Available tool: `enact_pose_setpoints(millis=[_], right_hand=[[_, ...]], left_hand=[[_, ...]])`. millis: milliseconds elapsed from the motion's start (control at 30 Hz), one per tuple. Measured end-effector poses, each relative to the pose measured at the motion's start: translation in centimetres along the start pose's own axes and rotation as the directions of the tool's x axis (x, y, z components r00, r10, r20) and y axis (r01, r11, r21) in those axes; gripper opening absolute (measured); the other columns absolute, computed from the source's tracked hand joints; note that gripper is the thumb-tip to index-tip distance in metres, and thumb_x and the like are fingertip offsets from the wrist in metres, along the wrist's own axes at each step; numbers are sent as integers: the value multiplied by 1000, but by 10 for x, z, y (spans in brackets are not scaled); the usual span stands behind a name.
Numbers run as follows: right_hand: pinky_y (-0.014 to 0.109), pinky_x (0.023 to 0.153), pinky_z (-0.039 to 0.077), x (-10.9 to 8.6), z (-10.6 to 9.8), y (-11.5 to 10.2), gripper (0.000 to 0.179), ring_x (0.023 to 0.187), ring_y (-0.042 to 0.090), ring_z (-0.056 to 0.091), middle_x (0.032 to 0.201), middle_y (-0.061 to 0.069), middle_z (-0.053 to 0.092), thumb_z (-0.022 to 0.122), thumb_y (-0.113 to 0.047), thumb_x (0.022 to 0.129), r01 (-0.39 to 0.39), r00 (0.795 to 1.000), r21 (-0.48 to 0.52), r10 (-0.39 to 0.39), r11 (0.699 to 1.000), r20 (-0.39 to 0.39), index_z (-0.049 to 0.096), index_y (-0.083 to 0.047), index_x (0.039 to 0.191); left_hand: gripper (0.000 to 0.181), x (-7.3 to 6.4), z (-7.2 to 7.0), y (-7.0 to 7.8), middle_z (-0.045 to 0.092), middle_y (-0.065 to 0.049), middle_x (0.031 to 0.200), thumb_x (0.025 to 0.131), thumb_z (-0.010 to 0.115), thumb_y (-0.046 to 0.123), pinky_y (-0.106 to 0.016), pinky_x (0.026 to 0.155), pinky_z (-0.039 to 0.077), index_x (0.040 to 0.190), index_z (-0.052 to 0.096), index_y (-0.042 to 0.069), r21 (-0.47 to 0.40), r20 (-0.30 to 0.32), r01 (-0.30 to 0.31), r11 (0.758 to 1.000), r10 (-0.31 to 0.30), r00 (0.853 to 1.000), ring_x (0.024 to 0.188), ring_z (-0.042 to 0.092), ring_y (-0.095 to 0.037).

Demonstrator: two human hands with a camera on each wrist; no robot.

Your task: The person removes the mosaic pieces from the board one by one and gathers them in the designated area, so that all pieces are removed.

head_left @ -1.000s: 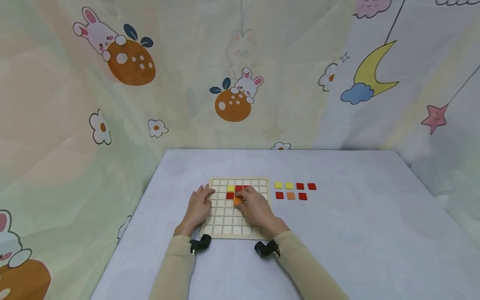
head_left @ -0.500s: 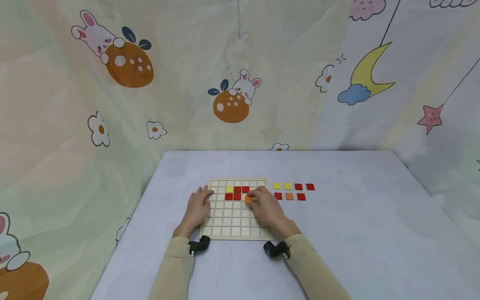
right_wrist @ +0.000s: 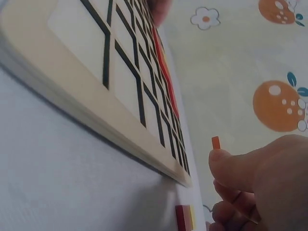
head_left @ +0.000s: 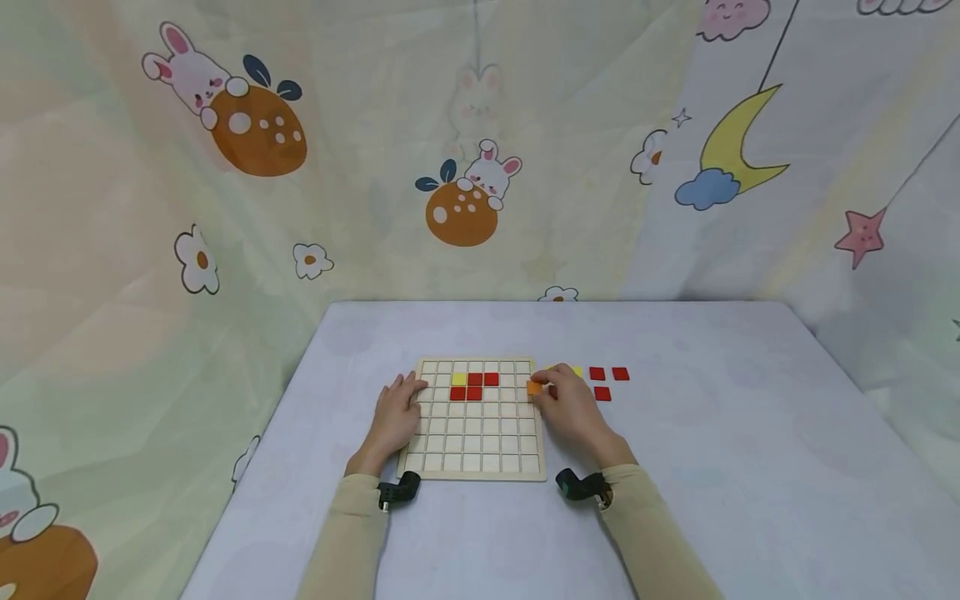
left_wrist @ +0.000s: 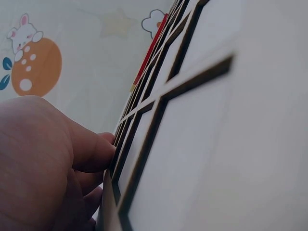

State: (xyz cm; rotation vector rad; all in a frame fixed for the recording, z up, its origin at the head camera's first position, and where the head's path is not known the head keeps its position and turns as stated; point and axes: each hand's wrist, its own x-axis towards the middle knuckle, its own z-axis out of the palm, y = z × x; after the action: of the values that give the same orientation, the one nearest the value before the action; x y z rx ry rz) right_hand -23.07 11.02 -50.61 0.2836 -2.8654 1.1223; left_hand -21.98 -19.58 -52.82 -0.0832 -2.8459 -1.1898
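A square wooden grid board (head_left: 480, 450) lies on the table. One yellow tile (head_left: 459, 379) and several red tiles (head_left: 476, 379) sit in its far cells. My left hand (head_left: 396, 408) rests along the board's left edge, its fingers (left_wrist: 103, 149) touching the rim. Thumb and fingertips of my right hand (head_left: 573, 404) pinch an orange tile (head_left: 534, 387) over the board's right edge; in the right wrist view, the orange tile (right_wrist: 216, 143) pokes up past the thumb, above the table.
Right of the board lie loose red tiles (head_left: 597, 373) and yellow tiles (head_left: 577, 372), partly covered by my right hand. The white-covered table (head_left: 750, 467) extends to the right. Behind it hangs a printed cloth backdrop (head_left: 360, 150).
My right hand has moved right, carrying the orange tile from the middle of the grid to the board's right edge. It uncovers a second red tile in the nearer row. My left hand stays put.
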Motion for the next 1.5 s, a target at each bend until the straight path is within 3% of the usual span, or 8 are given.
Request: enact_pose_setpoints(millis=[233, 500, 667, 833, 1033, 1267, 1500], right_hand=[[33, 82, 55, 2, -10, 7, 32, 99, 21, 52, 115, 1, 55, 68, -15, 91, -40, 999, 17, 39, 999, 18, 66, -14, 123], [32, 75, 51, 4, -26, 23, 32, 90, 23, 53, 118, 6, 56, 69, -13, 90, -67, 997, -25, 66, 997, -34, 67, -11, 122], [35, 78, 49, 4, -40, 34, 33, 94, 26, 51, 121, 8, 56, 66, -12, 91, -109, 993, -20, 108, 994, -45, 66, -11, 124], [40, 83, 49, 4, -50, 45, 35, 99, 28, 52, 122, 13, 57, 64, -11, 91, -105, 993, -39, 103, 994, -54, 65, -8, 126], [34, 70, 44, 3, -60, 57, 34, 90, 27, 49, 116, 14, 56, 63, -11, 92, -130, 990, -59, 125, 990, -71, 64, -6, 126], [41, 82, 49, -2, -71, 69, 33, 98, 31, 50, 121, 18, 55, 60, -13, 94, -162, 984, -56, 157, 985, -81, 63, -5, 126], [43, 81, 49, -6, -80, 79, 33, 98, 33, 51, 121, 21, 55, 57, -12, 94, -174, 981, -55, 169, 983, -92, 63, -3, 125]], left_hand=[[40, -1, 0, -3, 31, -15, 157, 96, 45, 4, -48, 122, 1, 135, 56, 5, 3, 10, -2, 1000, 2, 1000, 149, 15, -33], [40, 1, 0, 1, 31, -14, 157, 97, 45, 5, -46, 122, 1, 135, 56, 5, 4, 11, 0, 1000, 0, 1000, 149, 14, -32], [40, 1, 0, 1, 32, -15, 157, 96, 45, 4, -47, 122, 2, 135, 56, 5, 2, 4, -3, 1000, 3, 1000, 149, 15, -32], [40, 1, 0, 1, 33, -16, 156, 96, 46, 3, -48, 122, 2, 134, 57, 4, -3, -5, -14, 1000, 14, 1000, 148, 16, -34], [40, 1, 0, -1, 33, -17, 156, 95, 47, 3, -49, 122, 2, 134, 57, 3, -1, -2, -17, 1000, 17, 1000, 148, 16, -34], [40, 1, -1, -1, 32, -16, 156, 96, 47, 4, -48, 122, 2, 134, 56, 4, -2, 2, -11, 1000, 11, 1000, 149, 16, -34], [39, 1, 0, -2, 33, -16, 156, 96, 47, 4, -48, 122, 2, 134, 57, 4, 0, -2, -8, 1000, 8, 1000, 148, 16, -34]])
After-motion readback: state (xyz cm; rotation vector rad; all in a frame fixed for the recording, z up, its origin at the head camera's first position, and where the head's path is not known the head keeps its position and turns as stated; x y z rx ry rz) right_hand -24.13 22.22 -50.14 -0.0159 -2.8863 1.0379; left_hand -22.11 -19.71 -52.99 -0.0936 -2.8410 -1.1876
